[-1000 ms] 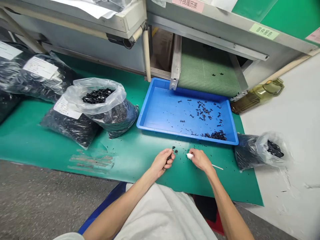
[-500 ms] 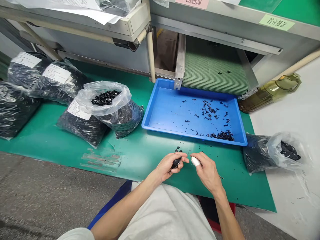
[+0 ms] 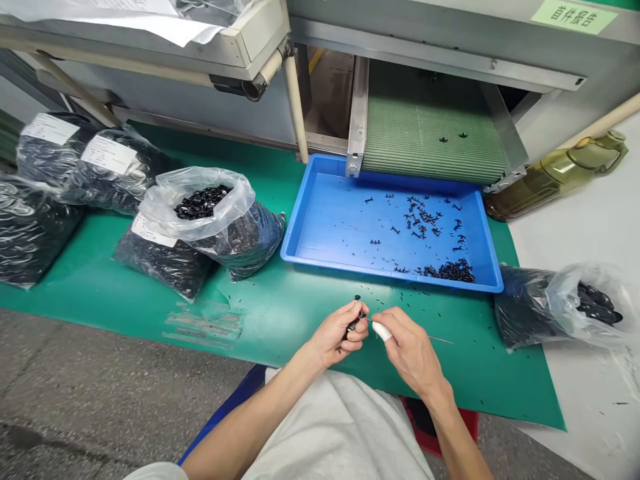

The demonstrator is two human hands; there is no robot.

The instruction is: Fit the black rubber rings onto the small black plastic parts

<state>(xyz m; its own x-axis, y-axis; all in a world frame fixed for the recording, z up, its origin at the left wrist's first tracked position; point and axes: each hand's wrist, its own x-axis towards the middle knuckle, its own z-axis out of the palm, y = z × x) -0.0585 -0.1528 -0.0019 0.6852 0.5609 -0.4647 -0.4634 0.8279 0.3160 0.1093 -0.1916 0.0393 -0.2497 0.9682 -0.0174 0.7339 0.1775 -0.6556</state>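
My left hand (image 3: 340, 333) is closed around a small black plastic part (image 3: 354, 324) over the green mat (image 3: 280, 307). My right hand (image 3: 407, 343) is closed too, its white-wrapped fingertip pinching a thin needle-like tool (image 3: 373, 321) whose tip touches the part. A thin stick (image 3: 440, 340) lies on the mat beside my right hand. The blue tray (image 3: 330, 227) just beyond holds several scattered black parts (image 3: 447, 270). Two more black parts (image 3: 453, 137) ride the green conveyor belt (image 3: 430, 133) above the tray.
An open clear bag of black parts (image 3: 200, 207) stands left of the tray, with several sealed labelled bags (image 3: 105, 167) further left. Another open bag (image 3: 555, 303) lies at the right. A yellowish bottle (image 3: 555, 177) lies beside the conveyor. Loose black bits dot the mat.
My hands have drawn together: the left lifted the black part off the mat and the right brought the needle tool up to it. The camera shifted slightly.
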